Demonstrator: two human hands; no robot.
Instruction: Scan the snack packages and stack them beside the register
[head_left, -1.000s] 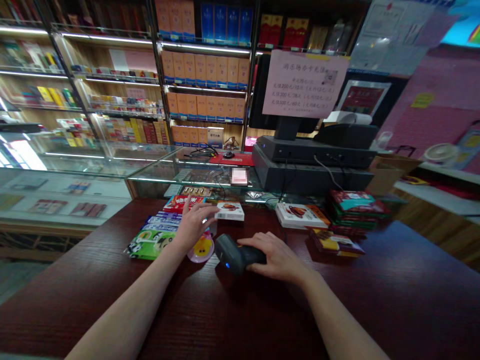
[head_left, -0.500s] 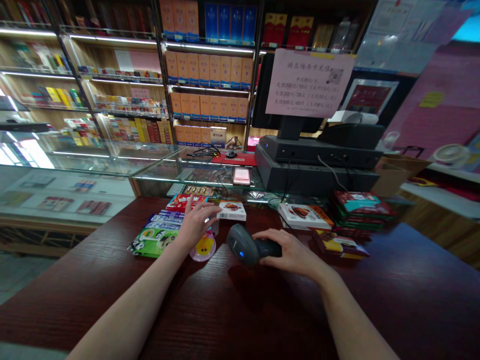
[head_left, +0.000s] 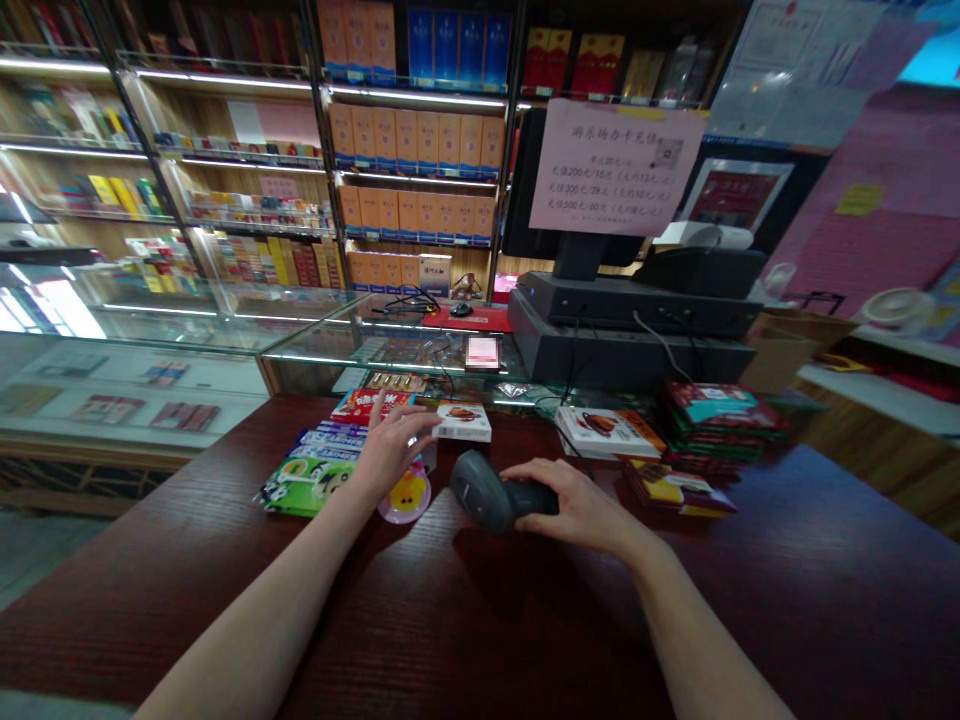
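A dark grey barcode scanner (head_left: 484,492) is gripped by its handle in my right hand (head_left: 577,505), its head pointing left just above the counter. My left hand (head_left: 390,450), with a ring on one finger, has its fingers spread over several snack packs. Its fingertips reach the left edge of a small white box (head_left: 463,421) with a brown food picture; I cannot tell whether they touch. Under and beside this hand lie a red pack (head_left: 354,406), a green pack with a panda (head_left: 300,484) and a round pink-rimmed item with a yellow face (head_left: 409,494).
Right of the scanner lie white boxes (head_left: 604,432), a yellow and brown pack (head_left: 682,487) and a stack of dark red and green packs (head_left: 724,420). Behind them stands a cash register (head_left: 637,320) with a paper sign (head_left: 615,170). A glass display case (head_left: 360,340) borders the wooden counter (head_left: 420,620).
The blue light on the scanner has gone out. The scanner and my right hand have shifted very slightly left; my left hand stays in place.
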